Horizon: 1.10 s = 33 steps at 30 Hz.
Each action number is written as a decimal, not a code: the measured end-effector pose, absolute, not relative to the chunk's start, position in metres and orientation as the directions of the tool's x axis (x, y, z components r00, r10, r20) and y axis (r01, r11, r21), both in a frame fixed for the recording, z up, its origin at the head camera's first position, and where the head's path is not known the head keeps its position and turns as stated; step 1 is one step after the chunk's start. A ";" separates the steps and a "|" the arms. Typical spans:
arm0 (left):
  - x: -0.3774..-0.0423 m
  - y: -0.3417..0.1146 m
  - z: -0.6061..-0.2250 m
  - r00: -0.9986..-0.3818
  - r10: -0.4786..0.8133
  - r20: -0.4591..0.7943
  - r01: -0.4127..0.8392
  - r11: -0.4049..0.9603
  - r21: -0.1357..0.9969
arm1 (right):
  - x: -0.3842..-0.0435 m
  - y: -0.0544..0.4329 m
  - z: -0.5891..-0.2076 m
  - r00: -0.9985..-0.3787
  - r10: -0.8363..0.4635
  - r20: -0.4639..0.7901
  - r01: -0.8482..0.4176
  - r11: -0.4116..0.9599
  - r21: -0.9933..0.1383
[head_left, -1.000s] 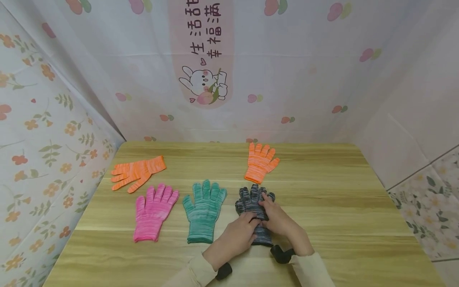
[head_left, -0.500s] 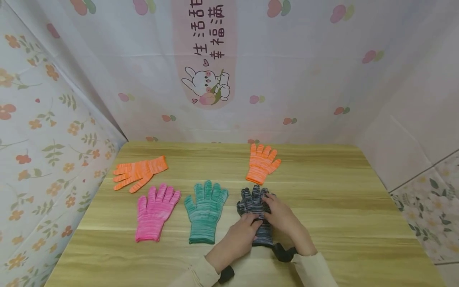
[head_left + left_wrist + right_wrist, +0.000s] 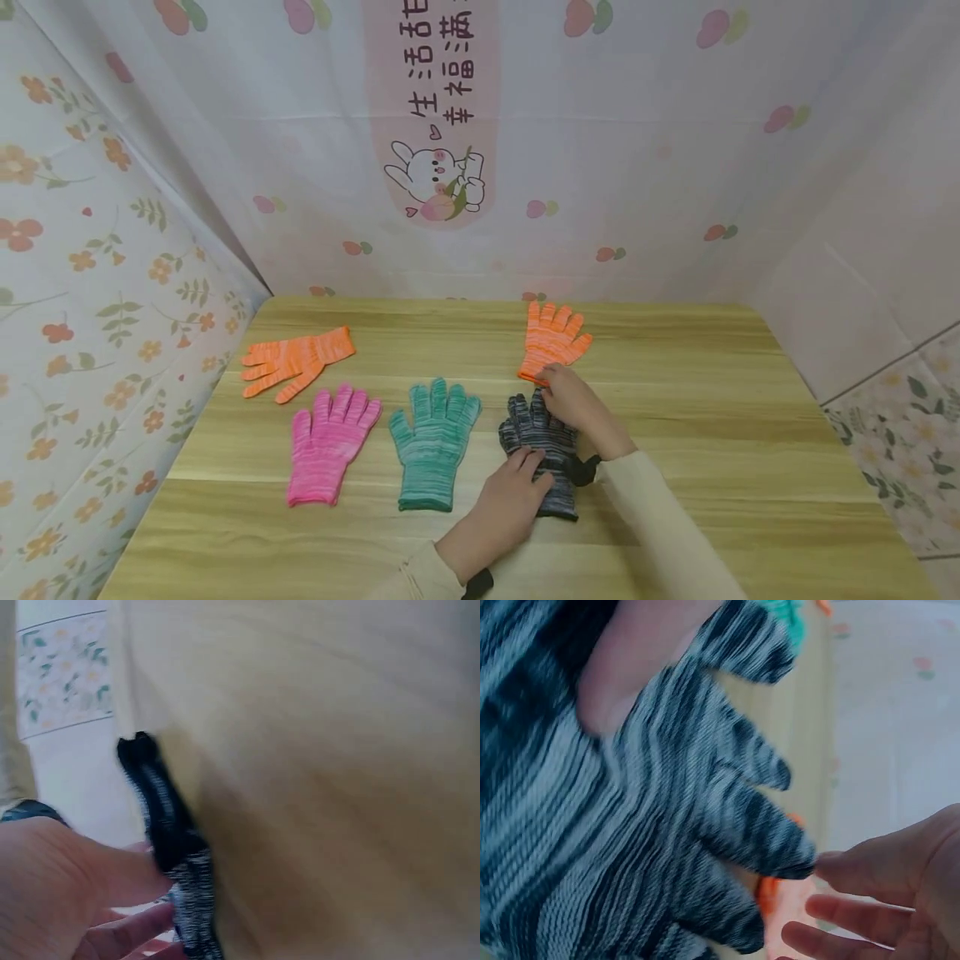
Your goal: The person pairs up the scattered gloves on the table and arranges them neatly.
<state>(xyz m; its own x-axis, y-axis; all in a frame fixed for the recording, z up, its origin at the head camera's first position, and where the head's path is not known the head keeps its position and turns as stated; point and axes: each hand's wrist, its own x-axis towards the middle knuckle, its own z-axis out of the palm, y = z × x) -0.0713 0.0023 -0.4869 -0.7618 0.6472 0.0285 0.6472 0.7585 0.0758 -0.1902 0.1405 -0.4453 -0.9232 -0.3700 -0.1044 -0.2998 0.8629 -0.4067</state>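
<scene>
A black-and-grey striped knit glove [image 3: 534,429] lies on the table, fingers pointing away from me. My left hand [image 3: 501,500] rests on its lower palm and cuff; in the left wrist view the thumb lies against the dark cuff [image 3: 178,847]. At the glove's fingertips is my right hand [image 3: 576,406], overlapping its far right part in the head view. The right wrist view shows the right thumb [image 3: 855,866] at the tip of one glove finger [image 3: 761,829], with the other fingers extended and apart. A fingertip of the left hand presses the glove's palm there.
A teal glove [image 3: 431,450] and a pink glove [image 3: 330,450] lie to the left. One orange glove [image 3: 553,337] lies just beyond the right hand, another orange glove [image 3: 296,360] at the far left. A printed curtain [image 3: 637,167] hangs behind the wooden table [image 3: 720,433].
My right hand has moved forward from the glove's right side to its fingertips, near the orange glove. The left hand stays on the lower glove. The whole view has shifted slightly.
</scene>
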 end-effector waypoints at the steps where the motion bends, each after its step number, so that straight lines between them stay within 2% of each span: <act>1: -0.072 0.002 -0.485 -0.765 0.644 0.029 0.643 0.760 0.098 | -0.193 0.141 -0.448 -0.925 -0.364 -0.107 -0.294 0.866 -0.403; 3: -0.075 0.002 -0.480 -0.777 0.628 0.042 0.626 0.763 0.159 | -0.196 0.143 -0.453 -0.931 -0.347 -0.113 -0.277 0.874 -0.400; 7: -0.088 0.003 -0.467 -0.806 0.573 0.149 0.591 0.766 0.253 | -0.200 0.148 -0.459 -0.949 -0.296 -0.107 -0.230 0.883 -0.409; 9: -0.100 0.002 -0.461 -0.821 0.533 0.203 0.571 0.769 0.288 | -0.201 0.151 -0.461 -0.963 -0.251 -0.099 -0.187 0.885 -0.427; 12: -0.123 0.002 -0.453 -0.849 0.483 0.214 0.529 0.786 0.321 | -0.204 0.154 -0.462 -0.978 -0.185 -0.100 -0.118 0.876 -0.467; 20: -0.181 0.006 -0.451 -0.928 0.373 0.006 0.356 0.879 0.318 | -0.206 0.156 -0.462 -0.976 -0.125 -0.177 -0.002 0.822 -0.570; 27: -0.198 0.005 -0.462 -0.920 0.361 -0.150 0.301 0.899 0.317 | -0.205 0.155 -0.461 -0.973 -0.137 -0.183 0.005 0.789 -0.615; 33: -0.200 0.003 -0.467 -0.912 0.379 -0.158 0.308 0.886 0.346 | -0.206 0.152 -0.467 -0.970 -0.125 -0.209 0.045 0.749 -0.661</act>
<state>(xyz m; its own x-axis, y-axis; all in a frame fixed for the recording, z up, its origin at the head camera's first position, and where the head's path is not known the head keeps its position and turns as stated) -0.2002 0.0032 -0.4665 -0.9119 0.3789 -0.1578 0.3083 0.8861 0.3461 -0.2062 0.1522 -0.4670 -0.9699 -0.1254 -0.2087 0.0455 0.7486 -0.6614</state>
